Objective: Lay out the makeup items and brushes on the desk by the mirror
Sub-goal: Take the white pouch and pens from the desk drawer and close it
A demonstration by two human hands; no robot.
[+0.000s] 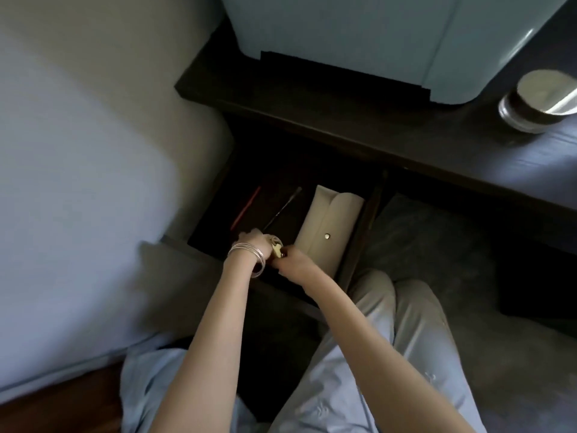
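Both hands in the open drawer (215, 220)

The left hand (251, 242) and right hand (295, 264) hold a small gold item (277, 250) beside a cream pouch (327, 226).

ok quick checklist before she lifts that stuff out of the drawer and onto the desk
1. Drawer open enough to reach in: ok.
2. Both hands on the small gold item, left hand and right hand: ok.
3. Firmness of the grip: cannot tell, fingers hide it.
4. Cream pouch out of the lift path: ok, it lies beside the hands.
5. Red pencil and thin brush still to collect: not ok, both are in the drawer.
6. Free desk space beside the jar: ok.
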